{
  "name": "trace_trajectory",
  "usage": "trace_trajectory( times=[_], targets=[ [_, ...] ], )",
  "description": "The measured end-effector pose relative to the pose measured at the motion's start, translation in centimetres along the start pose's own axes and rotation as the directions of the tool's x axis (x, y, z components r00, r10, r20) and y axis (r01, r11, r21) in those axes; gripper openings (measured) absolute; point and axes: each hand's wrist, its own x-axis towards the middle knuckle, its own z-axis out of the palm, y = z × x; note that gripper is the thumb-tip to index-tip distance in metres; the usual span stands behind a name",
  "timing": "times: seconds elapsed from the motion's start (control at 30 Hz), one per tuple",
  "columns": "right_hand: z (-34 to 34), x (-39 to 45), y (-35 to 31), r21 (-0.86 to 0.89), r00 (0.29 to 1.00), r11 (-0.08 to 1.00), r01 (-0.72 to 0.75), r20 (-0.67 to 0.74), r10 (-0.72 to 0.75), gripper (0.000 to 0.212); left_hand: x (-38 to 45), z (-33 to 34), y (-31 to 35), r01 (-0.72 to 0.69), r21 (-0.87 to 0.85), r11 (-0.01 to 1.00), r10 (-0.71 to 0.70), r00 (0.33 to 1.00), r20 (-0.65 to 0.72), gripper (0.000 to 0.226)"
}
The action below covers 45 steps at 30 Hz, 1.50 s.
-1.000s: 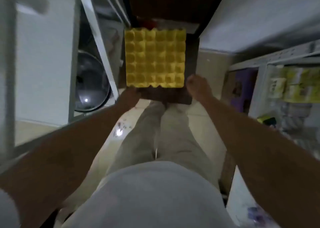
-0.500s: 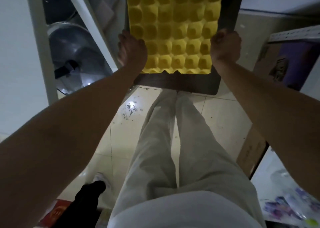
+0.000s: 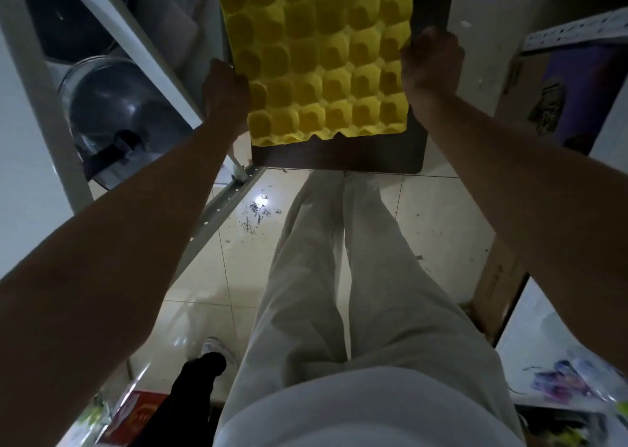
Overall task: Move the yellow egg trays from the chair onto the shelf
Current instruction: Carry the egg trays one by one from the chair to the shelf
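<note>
The yellow egg trays [image 3: 323, 59] lie in a stack on the dark brown chair seat [image 3: 339, 156] straight ahead of me. My left hand [image 3: 226, 95] grips the stack's left edge near its front corner, fingers curled under it. My right hand [image 3: 430, 62] holds the right edge, fingers wrapped around the side. The stack's far end runs out of the top of the view. A white metal shelf frame [image 3: 142, 56] stands directly to the left of the chair.
A grey domed lid [image 3: 115, 113] sits low in the left shelf. A purple box [image 3: 574, 96] and a cardboard box [image 3: 499, 287] stand at the right. Another person's dark leg and white shoe [image 3: 207, 355] are behind my left side. Debris dots the tiled floor [image 3: 255, 215].
I have moved closer and my hands went from the chair's front edge to the trays' two sides, closing on them. The stack sits slightly skewed now.
</note>
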Motion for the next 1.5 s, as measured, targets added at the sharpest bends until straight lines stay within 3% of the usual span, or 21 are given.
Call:
trace_trajectory(
  times=[0.2,0.43,0.53,0.6,0.7,0.8,0.9,1.03,1.17,1.33,1.5],
  targets=[
    [-0.3,-1.0,0.0,-0.007,0.998,0.999,-0.037,-0.053,0.036,0.032,-2.3,-3.0,1.6,0.066,0.013,0.998,-0.067,0.994,0.086,0.041],
    [-2.8,-2.7,-0.4,0.142,0.997,0.989,-0.052,-0.054,0.061,0.026,-6.1,-6.7,3.6,0.082,0.052,0.995,-0.080,0.996,-0.038,0.035],
    [-4.9,-4.6,-0.4,0.263,0.992,0.965,0.008,-0.121,0.024,0.021,-8.5,-9.2,4.5,0.010,0.023,1.000,-0.007,0.990,-0.143,0.037],
    [-6.6,-6.6,0.0,0.374,0.981,0.926,0.041,-0.190,0.033,0.003,-10.0,-11.0,5.3,-0.054,-0.078,0.996,0.037,0.979,-0.200,0.043],
    [-10.7,-10.7,1.1,0.493,0.961,0.870,0.017,-0.248,0.122,0.012,-12.6,-13.8,7.5,-0.191,-0.264,0.945,0.145,0.972,-0.183,0.039],
    [-14.8,-15.6,3.2,0.609,0.934,0.793,0.012,-0.290,0.208,0.021,-15.9,-16.9,10.0,-0.353,-0.294,0.888,0.324,0.935,-0.144,0.016],
    [-18.9,-20.9,6.5,0.711,0.896,0.703,-0.009,-0.306,0.321,0.016,-20.7,-19.8,13.6,-0.503,-0.318,0.804,0.487,0.863,-0.132,0.024],
    [-25.9,-28.4,10.9,0.799,0.786,0.601,0.032,-0.392,0.479,0.010,-29.6,-24.0,19.8,-0.623,-0.399,0.673,0.660,0.749,-0.057,0.032],
    [-32.2,-35.8,16.6,0.838,0.662,0.539,0.084,-0.452,0.598,0.014,-38.6,-26.2,24.7,-0.710,-0.456,0.537,0.825,0.554,0.109,0.030],
    [-36.5,-43.6,24.1,0.866,0.492,0.482,0.130,-0.479,0.727,0.014,-49.9,-24.7,27.6,-0.784,-0.491,0.380,0.925,0.323,0.200,0.017],
    [-37.4,-48.6,30.3,0.893,0.365,0.433,0.120,-0.445,0.818,0.014,-58.6,-21.8,29.5,-0.816,-0.490,0.306,0.941,0.181,0.287,0.017]
  ],
)
